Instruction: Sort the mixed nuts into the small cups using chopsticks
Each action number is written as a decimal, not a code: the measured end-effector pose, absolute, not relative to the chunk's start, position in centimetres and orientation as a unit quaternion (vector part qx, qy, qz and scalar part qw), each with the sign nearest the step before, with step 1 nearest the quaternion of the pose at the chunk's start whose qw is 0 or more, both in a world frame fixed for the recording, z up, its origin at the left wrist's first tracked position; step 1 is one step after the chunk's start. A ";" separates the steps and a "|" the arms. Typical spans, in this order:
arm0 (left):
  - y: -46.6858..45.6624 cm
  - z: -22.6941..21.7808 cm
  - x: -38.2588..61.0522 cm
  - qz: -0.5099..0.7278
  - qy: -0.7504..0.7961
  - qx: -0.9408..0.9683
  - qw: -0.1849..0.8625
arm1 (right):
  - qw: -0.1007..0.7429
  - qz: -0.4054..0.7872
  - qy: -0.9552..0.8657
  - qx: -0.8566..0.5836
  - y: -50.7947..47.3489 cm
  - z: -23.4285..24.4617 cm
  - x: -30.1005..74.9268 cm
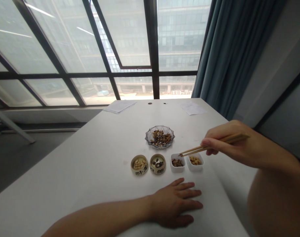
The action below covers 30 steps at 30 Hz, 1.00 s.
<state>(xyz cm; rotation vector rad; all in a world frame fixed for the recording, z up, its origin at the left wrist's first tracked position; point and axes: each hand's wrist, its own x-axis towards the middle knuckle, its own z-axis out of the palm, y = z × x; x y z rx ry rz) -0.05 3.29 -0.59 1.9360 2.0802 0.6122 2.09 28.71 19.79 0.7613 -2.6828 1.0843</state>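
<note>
My right hand (219, 140) is closed around a pair of wooden chopsticks (196, 150). Their tips are over the left white square dish (177, 169), with a small dark piece at them. Brown bits lie in that dish. Beside it, the right white dish (195, 167) contains yellowish pieces. To the left stand two round bowls with dark lettering: one bowl (139, 171) has pale, peanut-like pieces, the other bowl (158, 170) a few dark seeds. Behind them, a scalloped glass bowl (160, 146) is filled with mixed brown and dark bits. My left hand (178, 202) lies flat on the table, fingers spread.
The white table (90, 158) reaches to the windows. Sheets of paper (120, 106) lie at its far left corner, another sheet (193, 108) at the far right. Two small dark items sit near the far edge. A blue curtain (229, 59) hangs at right.
</note>
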 end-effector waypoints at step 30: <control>3.3 -1.0 0.0 0.217 0.707 0.661 0.127 | 0.097 0.393 -0.874 0.269 23.4 11.2 -8.7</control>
